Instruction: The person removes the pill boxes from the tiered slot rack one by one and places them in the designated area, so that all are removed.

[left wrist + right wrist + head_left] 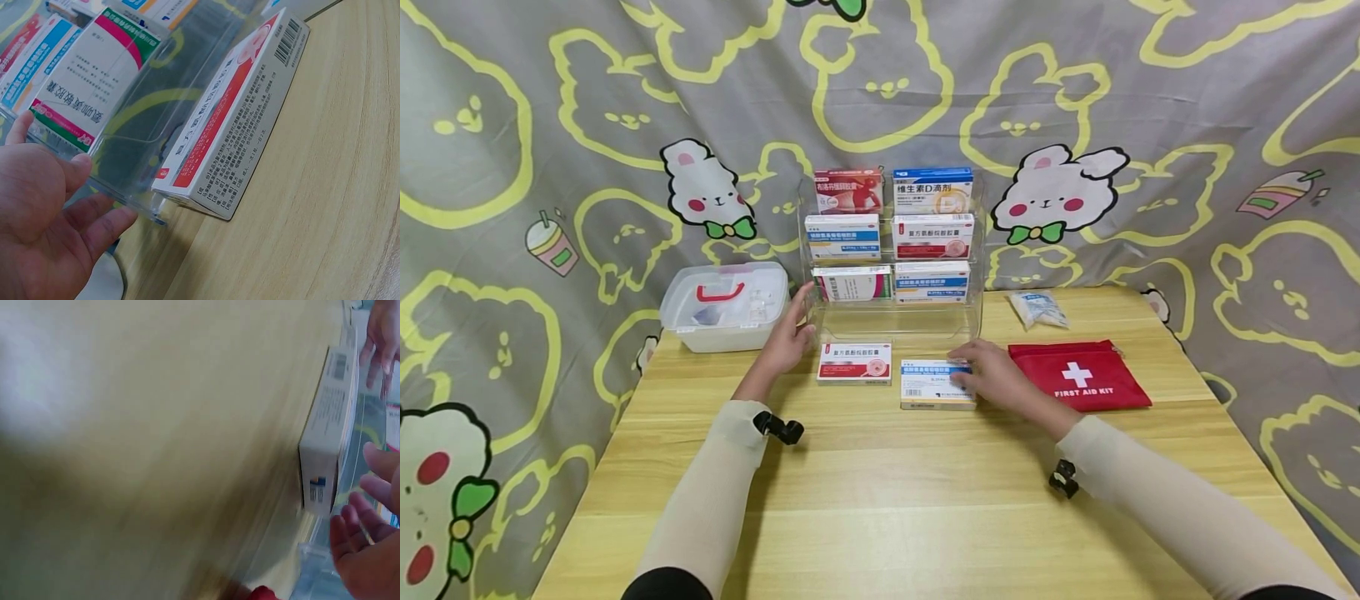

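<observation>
A clear tiered display rack [898, 321] holds rows of medicine boxes. My left hand [788, 335] is at the rack's left side, its fingers spread along the clear edge; in the left wrist view its fingertips are close to a green, white and pink box [97, 78]. On the table before the rack is a red-and-white medicine box [853, 364]. To its right sits a blue-and-white medicine box [928, 383]. My right hand [996, 375] is at that box's right end, fingers loosely bent and overlapping its upper corner in the head view. In the right wrist view those fingers [369, 519] are not wrapped around it.
A lidded clear plastic case [726, 308] with a red handle stands left of the rack. At the right lie a red first aid pouch [1078, 375] and a small clear packet [1037, 309]. A patterned curtain [880, 83] hangs behind the wooden table [880, 500].
</observation>
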The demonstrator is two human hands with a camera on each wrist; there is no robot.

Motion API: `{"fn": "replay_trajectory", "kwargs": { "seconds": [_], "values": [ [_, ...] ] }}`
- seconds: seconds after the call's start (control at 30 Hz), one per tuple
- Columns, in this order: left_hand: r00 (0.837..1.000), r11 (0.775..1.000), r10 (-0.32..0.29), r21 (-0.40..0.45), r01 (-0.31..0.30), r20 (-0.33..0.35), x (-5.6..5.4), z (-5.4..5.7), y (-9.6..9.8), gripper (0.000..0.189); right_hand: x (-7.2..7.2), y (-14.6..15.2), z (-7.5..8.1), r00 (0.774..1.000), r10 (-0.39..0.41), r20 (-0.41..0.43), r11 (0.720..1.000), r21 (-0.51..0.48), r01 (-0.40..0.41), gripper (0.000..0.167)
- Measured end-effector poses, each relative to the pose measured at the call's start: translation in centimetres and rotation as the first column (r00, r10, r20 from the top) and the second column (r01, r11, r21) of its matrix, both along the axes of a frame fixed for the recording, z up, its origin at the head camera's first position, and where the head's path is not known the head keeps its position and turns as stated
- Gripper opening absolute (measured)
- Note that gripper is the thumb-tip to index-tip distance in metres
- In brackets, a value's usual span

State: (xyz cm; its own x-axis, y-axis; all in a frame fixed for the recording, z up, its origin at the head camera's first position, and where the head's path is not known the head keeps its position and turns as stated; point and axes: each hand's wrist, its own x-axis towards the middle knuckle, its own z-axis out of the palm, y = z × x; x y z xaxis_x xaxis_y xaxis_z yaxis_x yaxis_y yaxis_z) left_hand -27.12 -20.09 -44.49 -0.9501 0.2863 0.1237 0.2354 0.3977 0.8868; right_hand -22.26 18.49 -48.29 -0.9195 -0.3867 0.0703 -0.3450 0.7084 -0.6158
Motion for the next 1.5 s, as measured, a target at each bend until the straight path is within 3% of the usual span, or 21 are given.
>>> {"fn": "replay_trajectory", "kwargs": {
  "seconds": [0.17,0.33,0.57,0.83,1.5],
  "values": [
    [1.0,1.0,0.001,-0.006,-0.001,0.004,-0.1,0.0,0.0,0.078,1.4,-0.8,0.1,0.992,0.086,-0.094,0.996,-0.002,-0.086,0.041],
    [1.0,1.0,0.006,-0.028,-0.006,0.006,0.0,0.1,0.1,0.078,2.3,-1.3,-0.4,0.986,0.136,-0.097,0.99,-0.029,-0.139,0.041],
    [1.0,0.999,0.016,-0.051,-0.015,0.01,0.2,0.5,0.2,0.078,2.5,-1.6,-1.6,0.991,0.107,-0.077,0.992,-0.054,-0.111,0.035],
    [1.0,1.0,0.01,-0.021,-0.009,0.022,0.1,0.3,0.2,0.078,2.3,-1.6,-2.2,0.992,0.1,-0.082,0.993,-0.058,-0.105,0.033],
    [1.0,1.0,0.002,-0.003,-0.002,0.022,0.0,0.1,0.0,0.079,2.1,-1.5,-2.0,0.993,0.103,-0.06,0.993,-0.05,-0.106,0.033]
  ]
}}
